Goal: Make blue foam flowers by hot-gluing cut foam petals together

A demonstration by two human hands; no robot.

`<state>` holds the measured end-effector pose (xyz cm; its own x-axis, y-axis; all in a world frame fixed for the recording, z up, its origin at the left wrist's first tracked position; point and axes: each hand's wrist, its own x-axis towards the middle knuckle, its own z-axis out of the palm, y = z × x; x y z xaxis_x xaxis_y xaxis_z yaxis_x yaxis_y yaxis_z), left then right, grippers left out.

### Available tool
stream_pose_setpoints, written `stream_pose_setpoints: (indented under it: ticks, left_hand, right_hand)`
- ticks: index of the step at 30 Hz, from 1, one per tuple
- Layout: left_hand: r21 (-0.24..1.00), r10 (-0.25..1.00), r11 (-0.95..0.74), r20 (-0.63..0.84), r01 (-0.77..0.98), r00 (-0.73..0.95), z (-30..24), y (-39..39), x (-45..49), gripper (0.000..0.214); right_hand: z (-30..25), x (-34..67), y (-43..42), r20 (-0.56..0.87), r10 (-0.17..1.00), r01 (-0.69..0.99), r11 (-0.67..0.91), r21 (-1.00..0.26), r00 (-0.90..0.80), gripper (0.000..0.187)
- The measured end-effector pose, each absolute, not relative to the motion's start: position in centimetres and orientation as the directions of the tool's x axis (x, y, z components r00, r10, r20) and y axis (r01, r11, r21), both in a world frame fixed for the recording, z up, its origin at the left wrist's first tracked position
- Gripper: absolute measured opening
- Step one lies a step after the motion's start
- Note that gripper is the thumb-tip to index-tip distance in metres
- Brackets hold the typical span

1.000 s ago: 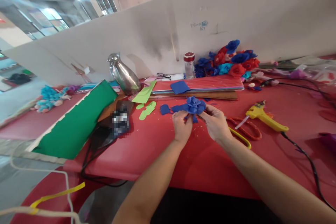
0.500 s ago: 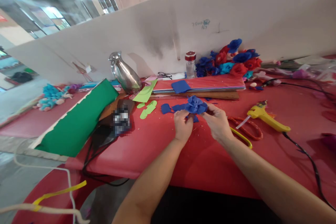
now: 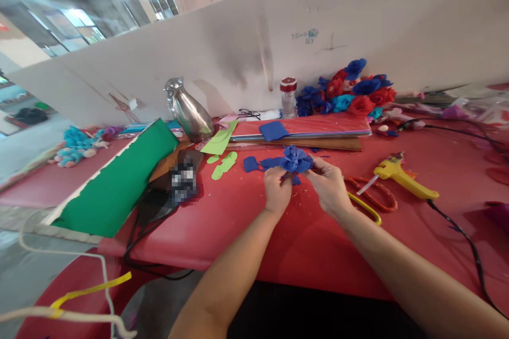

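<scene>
Between my two hands, over the red table (image 3: 238, 228), is a blue paper flower (image 3: 296, 159) with ruffled petals. My left hand (image 3: 278, 189) is closed on its underside from the left. My right hand (image 3: 327, 183) pinches the petals at its right edge. The flower's base is hidden behind my fingers. Cut blue paper pieces (image 3: 251, 163) lie just behind and left of it, and green paper cutouts (image 3: 225, 165) lie further left.
To the right are a yellow glue gun (image 3: 405, 177) with a black cord and red-and-yellow-handled scissors (image 3: 376, 196). A steel jug (image 3: 191, 114), a red-lidded glass jar (image 3: 288, 98), stacked paper sheets (image 3: 318, 126) and finished paper flowers (image 3: 361, 106) stand along the wall. A green board (image 3: 119, 185) leans left.
Almost nothing differs. Both hands keep hold of the blue flower in nearly the same spot, with the fingers and petals shifted very slightly.
</scene>
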<state>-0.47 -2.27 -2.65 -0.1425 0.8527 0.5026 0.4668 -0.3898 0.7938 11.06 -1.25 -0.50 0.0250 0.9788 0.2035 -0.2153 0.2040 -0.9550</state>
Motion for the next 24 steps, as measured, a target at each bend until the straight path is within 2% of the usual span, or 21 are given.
stream_pose_setpoints:
  ticks: [14,24]
  left_hand:
    - [0.853,0.879,-0.374,0.452,0.364,-0.155,-3.09,-1.96,-0.29,0.023]
    - [0.862,0.892,-0.342,0.424,0.375,-0.160,-3.23,-1.93,-0.33,0.023]
  right_hand:
    - [-0.50,10.90,-1.46,0.155,0.988,-0.254,0.149,-0.956,-0.003,0.022]
    - [-0.50,10.96,-1.39,0.176,0.984,-0.219,0.170,-0.961,-0.009,0.027]
